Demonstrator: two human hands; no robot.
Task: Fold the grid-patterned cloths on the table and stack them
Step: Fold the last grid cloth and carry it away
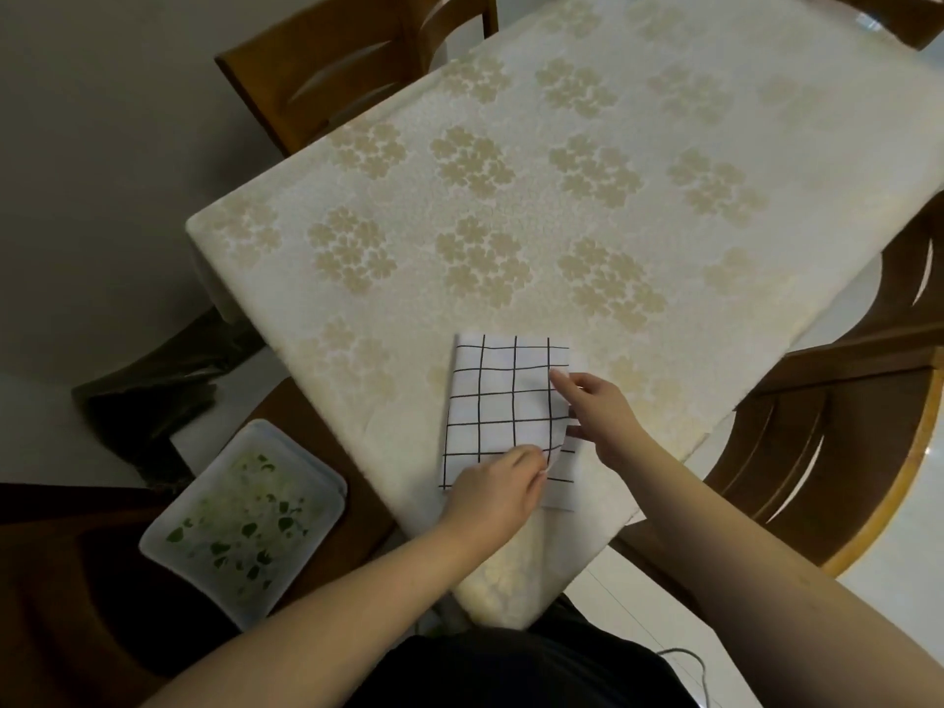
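A white cloth with a black grid (pixel 503 401) lies folded near the front corner of the table (pixel 511 196). Its top layer curls up along the right side, showing another grid layer beneath. My left hand (pixel 498 488) pinches the lifted layer at its near right corner. My right hand (pixel 595 406) holds the same layer's right edge farther up, with the forefinger pointing onto the cloth. Only this one cloth pile is visible.
The table wears a cream floral tablecloth. A translucent plastic box with green leaf print (pixel 245 523) sits on a seat at the lower left. Wooden chairs stand at the back left (pixel 347 69) and at the right (pixel 843 426). A dark cloth (pixel 153 396) hangs low on the left.
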